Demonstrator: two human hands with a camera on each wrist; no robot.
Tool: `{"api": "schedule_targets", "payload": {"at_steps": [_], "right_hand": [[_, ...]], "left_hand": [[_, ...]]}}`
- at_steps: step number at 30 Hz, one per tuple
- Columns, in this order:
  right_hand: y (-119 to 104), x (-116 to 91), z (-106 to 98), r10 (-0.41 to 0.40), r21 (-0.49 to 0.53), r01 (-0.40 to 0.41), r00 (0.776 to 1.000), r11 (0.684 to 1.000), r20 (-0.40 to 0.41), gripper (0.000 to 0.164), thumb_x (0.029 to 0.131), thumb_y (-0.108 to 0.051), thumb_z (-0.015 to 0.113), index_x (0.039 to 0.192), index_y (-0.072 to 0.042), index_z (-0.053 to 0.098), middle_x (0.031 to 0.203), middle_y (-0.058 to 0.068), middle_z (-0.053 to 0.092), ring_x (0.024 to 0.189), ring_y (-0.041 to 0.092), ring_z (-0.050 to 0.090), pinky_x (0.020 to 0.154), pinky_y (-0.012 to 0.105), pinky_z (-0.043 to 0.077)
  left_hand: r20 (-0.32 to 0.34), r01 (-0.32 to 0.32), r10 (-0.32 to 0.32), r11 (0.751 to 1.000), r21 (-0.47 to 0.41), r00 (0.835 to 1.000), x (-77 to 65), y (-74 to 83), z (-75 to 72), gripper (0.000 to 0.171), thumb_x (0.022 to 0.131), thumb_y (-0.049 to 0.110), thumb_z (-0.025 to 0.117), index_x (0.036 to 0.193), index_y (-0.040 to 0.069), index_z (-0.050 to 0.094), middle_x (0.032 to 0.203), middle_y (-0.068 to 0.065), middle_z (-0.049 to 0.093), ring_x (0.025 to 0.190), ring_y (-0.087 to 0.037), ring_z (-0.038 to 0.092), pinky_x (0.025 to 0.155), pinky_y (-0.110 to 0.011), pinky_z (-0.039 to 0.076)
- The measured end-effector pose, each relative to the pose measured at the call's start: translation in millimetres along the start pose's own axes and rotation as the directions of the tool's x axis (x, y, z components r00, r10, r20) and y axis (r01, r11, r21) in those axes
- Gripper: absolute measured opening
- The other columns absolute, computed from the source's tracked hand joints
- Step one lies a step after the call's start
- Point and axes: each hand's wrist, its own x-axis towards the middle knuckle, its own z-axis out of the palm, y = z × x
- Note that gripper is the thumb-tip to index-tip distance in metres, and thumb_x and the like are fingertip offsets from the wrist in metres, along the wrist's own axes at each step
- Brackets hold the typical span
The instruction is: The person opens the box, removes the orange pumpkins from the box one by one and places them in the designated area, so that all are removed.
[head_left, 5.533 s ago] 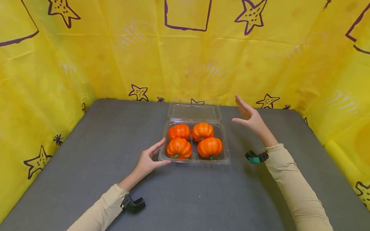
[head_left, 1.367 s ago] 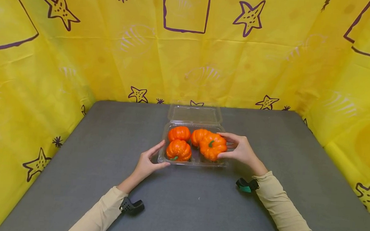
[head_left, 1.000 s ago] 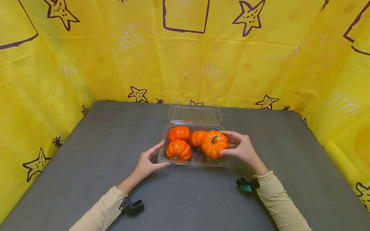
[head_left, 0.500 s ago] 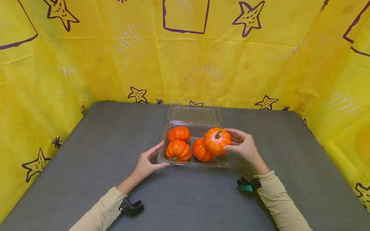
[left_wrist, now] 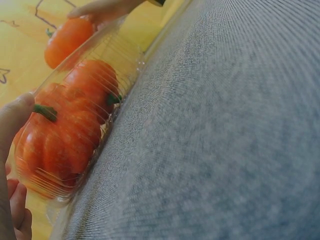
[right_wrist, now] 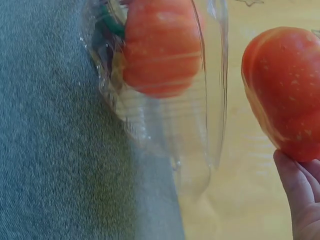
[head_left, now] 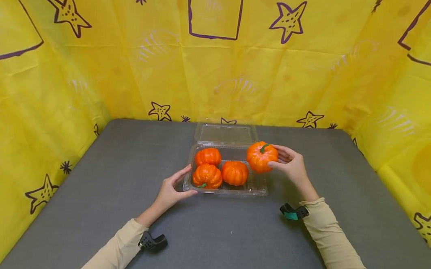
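A clear plastic clamshell container sits on the table, its lid folded back. Two orange toy pumpkins fill its left side, one behind and one in front. A third pumpkin lies near the middle of the front half. My right hand pinches a fourth pumpkin, green stem up, raised above the container's right side; the right wrist view shows this pumpkin apart from the container. My left hand grips the container's left front corner, thumb at the rim.
The grey table spreads around the container. Yellow cloth walls with starfish drawings enclose its back and sides. A black band device is on the left wrist, and another on the right.
My right hand took hold of the front right pumpkin and lifted it up and rightward. The back right pumpkin shifted forward into the front half. The left hand has stayed at the corner.
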Motion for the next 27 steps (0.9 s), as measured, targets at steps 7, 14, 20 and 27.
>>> {"api": "schedule_targets", "payload": {"at_steps": [7, 14, 20, 27], "right_hand": [[4, 2, -9, 0.049, -0.030, -0.051, 0.997, 0.998, -0.067, 0.050, 0.069, -0.005, 0.076, 0.111, 0.013, 0.055, 0.096, -0.002, 0.064, 0.084, 0.005, 0.061, 0.072, 0.021, 0.048], [15, 4, -21, 0.096, -0.036, -0.102, 0.987, 0.994, -0.125, 0.046, 0.072, -0.002, 0.073, 0.112, 0.013, 0.054, 0.087, -0.013, 0.063, 0.080, 0.002, 0.061, 0.069, 0.017, 0.048], [16, 4, -24, 0.103, -0.054, -0.112, 0.985, 0.992, -0.140, 0.045, 0.074, 0.002, 0.070, 0.113, 0.016, 0.052, 0.086, -0.014, 0.061, 0.079, 0.000, 0.060, 0.069, 0.015, 0.047], [5, 0, -25, 0.136, -0.082, -0.152, 0.975, 0.985, -0.175, 0.046, 0.076, -0.003, 0.070, 0.112, 0.017, 0.051, 0.084, -0.015, 0.060, 0.078, -0.003, 0.059, 0.069, 0.013, 0.046]], "left_hand": [[-0.003, -0.006, 0.006, 1.000, 0.010, 1.000, -0.2, 1.5, -0.1, 0.065, 0.059, -0.013, 0.076, 0.117, -0.018, 0.046, 0.122, -0.030, 0.045, 0.113, -0.040, 0.043, 0.092, -0.039, 0.034], [-0.009, -0.008, 0.008, 1.000, 0.020, 1.000, 1.0, 3.6, -0.2, 0.065, 0.059, -0.012, 0.077, 0.116, -0.018, 0.047, 0.121, -0.030, 0.046, 0.112, -0.040, 0.043, 0.091, -0.040, 0.035], [-0.010, 0.000, 0.000, 1.000, 0.015, 1.000, 0.8, 3.2, -0.1, 0.064, 0.060, -0.010, 0.077, 0.116, -0.017, 0.048, 0.121, -0.030, 0.047, 0.113, -0.039, 0.043, 0.091, -0.042, 0.035], [-0.001, 0.003, -0.003, 1.000, 0.023, 1.000, 2.0, 6.1, -0.8, 0.064, 0.060, -0.010, 0.077, 0.117, -0.017, 0.048, 0.121, -0.030, 0.046, 0.113, -0.038, 0.043, 0.090, -0.044, 0.034]]}}
